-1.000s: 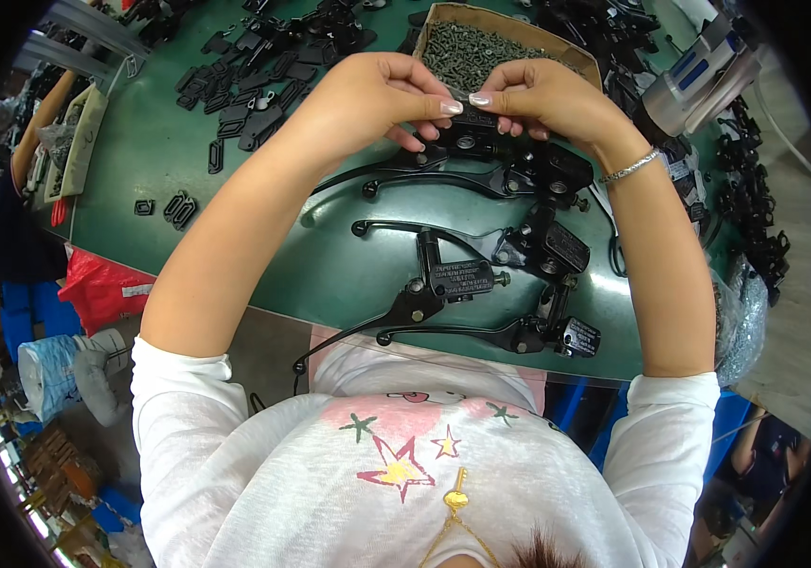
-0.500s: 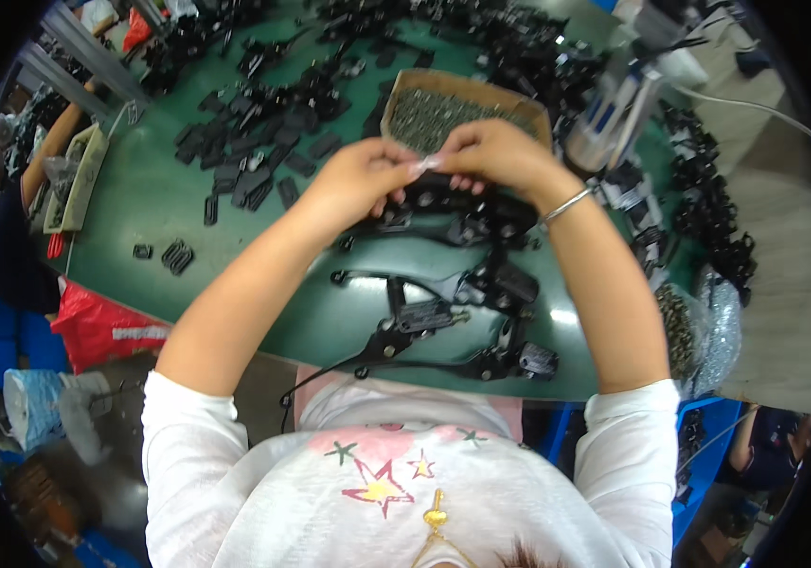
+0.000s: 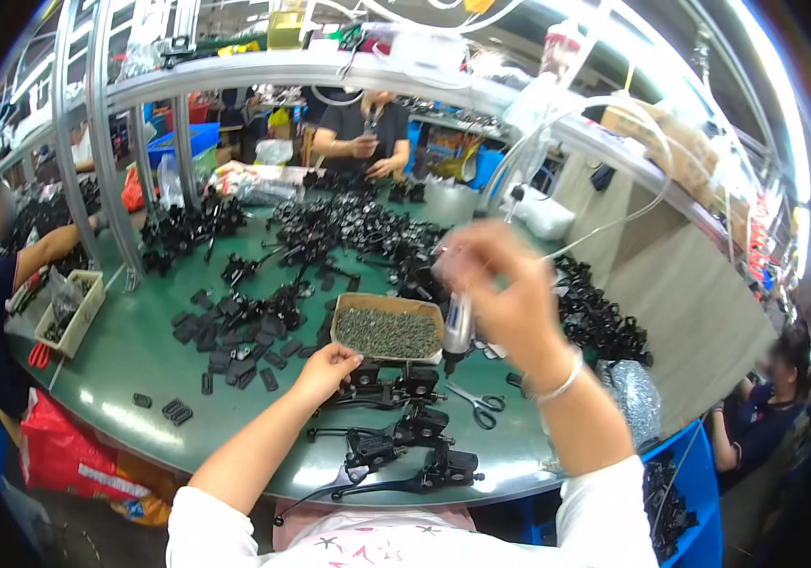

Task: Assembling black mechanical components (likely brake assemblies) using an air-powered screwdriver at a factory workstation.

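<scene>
A silver electric screwdriver [image 3: 459,327] pointed its black nose downward, just right of an open cardboard box [image 3: 391,302] of small dark screws [image 3: 386,331]. Black brake-lever assemblies [image 3: 418,426] lay loosely grouped in front of it.

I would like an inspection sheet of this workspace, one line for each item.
Surface: green table, shiny near its front edge.
Job's things: cardboard tray of small screws; black lever assemblies on its near side; silver driver, tip down, at its right.
Clutter: scissors right of the lever assemblies; loose black parts left of the tray.
Hands: left hand by the tray's near left corner, right hand blurred by the driver's top; grips unclear.
Cables: white cable loops beyond the right hand.
Surroundings: metal frame above; co-worker across the table.
</scene>
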A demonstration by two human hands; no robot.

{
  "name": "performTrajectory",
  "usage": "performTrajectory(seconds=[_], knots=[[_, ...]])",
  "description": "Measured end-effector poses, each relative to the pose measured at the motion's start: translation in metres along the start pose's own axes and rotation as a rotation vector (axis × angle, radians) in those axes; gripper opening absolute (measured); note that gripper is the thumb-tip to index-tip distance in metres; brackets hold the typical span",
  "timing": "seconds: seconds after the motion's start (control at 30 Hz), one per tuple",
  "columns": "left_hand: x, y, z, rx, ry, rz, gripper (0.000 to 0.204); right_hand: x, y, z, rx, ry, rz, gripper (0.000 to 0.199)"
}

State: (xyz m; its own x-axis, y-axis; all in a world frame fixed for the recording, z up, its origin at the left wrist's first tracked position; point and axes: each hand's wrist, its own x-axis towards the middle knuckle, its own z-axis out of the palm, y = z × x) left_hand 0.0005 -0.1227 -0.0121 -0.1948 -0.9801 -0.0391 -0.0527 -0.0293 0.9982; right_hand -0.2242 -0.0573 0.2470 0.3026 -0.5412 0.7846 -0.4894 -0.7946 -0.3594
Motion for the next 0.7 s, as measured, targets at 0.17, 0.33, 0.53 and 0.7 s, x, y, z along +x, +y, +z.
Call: performTrajectory(seconds=[0.17, 0.33, 0.53, 0.7], knots=[[0.010, 0.011, 0.007, 0.011, -0.005, -0.005, 0.021, 0.137, 0.003, -0.131, -0.188, 0.847, -0.354, 0.047], [0.019, -0.012, 0.010, 0.024, 0.020, 0.088, 0.022, 0.269, -0.016, -0.208, 0.373, 0.438, 0.038, 0.045], [0.007, 0.000, 0.008, 0.053, 0.060, 0.052, 0.022, 0.331, -0.039, -0.205, 0.059, 0.430, 0.034, 0.067], [0.009, -0.002, 0.013, 0.038, 0.049, 0.040, 0.021, 0.338, -0.002, -0.279, -0.095, 0.832, -0.118, 0.060]])
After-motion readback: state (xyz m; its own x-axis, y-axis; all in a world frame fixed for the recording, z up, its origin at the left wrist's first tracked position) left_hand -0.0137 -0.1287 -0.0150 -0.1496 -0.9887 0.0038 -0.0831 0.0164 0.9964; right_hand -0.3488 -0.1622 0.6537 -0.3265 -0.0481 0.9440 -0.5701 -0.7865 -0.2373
